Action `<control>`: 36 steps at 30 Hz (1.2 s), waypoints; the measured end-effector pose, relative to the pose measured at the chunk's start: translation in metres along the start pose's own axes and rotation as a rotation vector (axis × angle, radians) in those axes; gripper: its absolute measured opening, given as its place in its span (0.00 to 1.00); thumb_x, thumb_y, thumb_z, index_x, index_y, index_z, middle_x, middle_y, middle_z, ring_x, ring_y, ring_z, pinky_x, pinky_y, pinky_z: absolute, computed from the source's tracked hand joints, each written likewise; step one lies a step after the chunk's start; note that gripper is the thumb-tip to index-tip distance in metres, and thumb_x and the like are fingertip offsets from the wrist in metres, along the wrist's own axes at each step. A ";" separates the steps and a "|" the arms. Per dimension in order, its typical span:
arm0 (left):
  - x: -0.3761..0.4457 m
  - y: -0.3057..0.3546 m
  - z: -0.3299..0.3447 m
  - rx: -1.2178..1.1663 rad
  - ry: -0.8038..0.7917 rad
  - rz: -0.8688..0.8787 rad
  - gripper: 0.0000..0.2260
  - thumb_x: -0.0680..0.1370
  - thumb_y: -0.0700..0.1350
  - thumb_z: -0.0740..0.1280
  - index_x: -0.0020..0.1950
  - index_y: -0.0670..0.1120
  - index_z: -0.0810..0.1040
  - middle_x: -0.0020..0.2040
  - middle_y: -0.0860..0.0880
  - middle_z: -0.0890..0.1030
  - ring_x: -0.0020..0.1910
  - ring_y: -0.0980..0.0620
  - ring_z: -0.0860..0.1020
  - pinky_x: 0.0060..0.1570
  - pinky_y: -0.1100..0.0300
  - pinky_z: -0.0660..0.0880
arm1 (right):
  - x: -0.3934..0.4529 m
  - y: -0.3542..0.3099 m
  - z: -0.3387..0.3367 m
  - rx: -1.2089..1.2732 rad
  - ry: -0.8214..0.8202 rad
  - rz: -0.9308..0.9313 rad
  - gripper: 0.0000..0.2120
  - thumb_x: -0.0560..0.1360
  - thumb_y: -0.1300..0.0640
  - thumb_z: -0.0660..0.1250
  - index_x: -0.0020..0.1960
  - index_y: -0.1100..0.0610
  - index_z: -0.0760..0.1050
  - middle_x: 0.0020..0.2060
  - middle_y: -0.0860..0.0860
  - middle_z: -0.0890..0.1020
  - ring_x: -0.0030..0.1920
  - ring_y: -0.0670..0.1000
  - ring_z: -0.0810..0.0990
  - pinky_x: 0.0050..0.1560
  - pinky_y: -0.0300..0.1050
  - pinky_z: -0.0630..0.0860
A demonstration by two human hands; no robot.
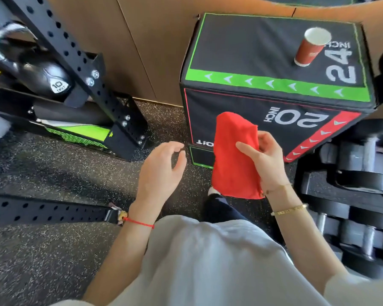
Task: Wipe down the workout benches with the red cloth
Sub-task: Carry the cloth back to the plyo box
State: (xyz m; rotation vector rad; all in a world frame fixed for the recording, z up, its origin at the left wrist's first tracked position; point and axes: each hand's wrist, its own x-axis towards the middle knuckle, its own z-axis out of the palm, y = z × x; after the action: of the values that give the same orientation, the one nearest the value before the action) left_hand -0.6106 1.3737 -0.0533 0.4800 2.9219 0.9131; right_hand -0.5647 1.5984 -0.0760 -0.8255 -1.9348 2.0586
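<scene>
Kettlebell (43, 78): black, marked 10, far left behind the rack; its handle runs into blur at the frame edge.
Rack (75, 56): black post full of holes, leaning across the top left; its upper end is cut off, and another holed beam lies along the floor lower left.
Green panel (84, 134): low under the rack, partly hidden by the post's foot; what it belongs to is hard to tell.
Floor (53, 168): dark speckled rubber.
Left hand (159, 171): held in the air over the floor, fingers loosely curled, grip apart and holding nothing; near the cloth but not touching it.
Red cloth (234, 155): hangs in front of the box's side, covering part of the lettering there.
Right hand (265, 160): grip clamped on the cloth's right edge, thumb in front, fingers behind.
Box (252, 51): black padded block with green and red bands, marked 24 on top and 20 on the side; its right corner is cut off.
Cup (311, 47): red paper, upright on the box top.
Dumbbells (363, 180): dark, stacked at far right, blurred and partly out of frame.
</scene>
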 end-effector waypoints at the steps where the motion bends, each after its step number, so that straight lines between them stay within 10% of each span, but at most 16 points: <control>1: 0.013 -0.002 0.000 -0.008 -0.002 0.003 0.12 0.81 0.46 0.63 0.63 0.46 0.79 0.57 0.51 0.82 0.57 0.53 0.79 0.59 0.56 0.76 | 0.011 -0.004 0.005 0.000 0.004 -0.005 0.14 0.68 0.58 0.76 0.51 0.54 0.76 0.46 0.50 0.83 0.46 0.47 0.81 0.48 0.45 0.78; 27: 0.308 0.003 0.042 -0.065 -0.005 0.026 0.10 0.80 0.44 0.65 0.59 0.44 0.80 0.53 0.50 0.83 0.54 0.51 0.80 0.55 0.53 0.77 | 0.360 -0.067 0.097 -0.274 0.095 -0.046 0.16 0.68 0.59 0.74 0.54 0.59 0.74 0.48 0.50 0.81 0.52 0.53 0.80 0.60 0.55 0.75; 36: 0.347 0.002 0.046 -0.086 -0.056 0.081 0.10 0.79 0.44 0.65 0.59 0.45 0.80 0.52 0.51 0.82 0.53 0.53 0.80 0.55 0.53 0.77 | 0.364 -0.047 0.073 -0.665 0.190 -0.280 0.15 0.68 0.62 0.70 0.54 0.58 0.72 0.51 0.52 0.78 0.52 0.53 0.76 0.51 0.38 0.67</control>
State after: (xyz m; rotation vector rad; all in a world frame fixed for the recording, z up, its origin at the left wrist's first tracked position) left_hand -0.9343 1.5062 -0.0729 0.6116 2.8184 1.0128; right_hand -0.9132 1.7250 -0.1254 -0.7646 -2.4728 1.1344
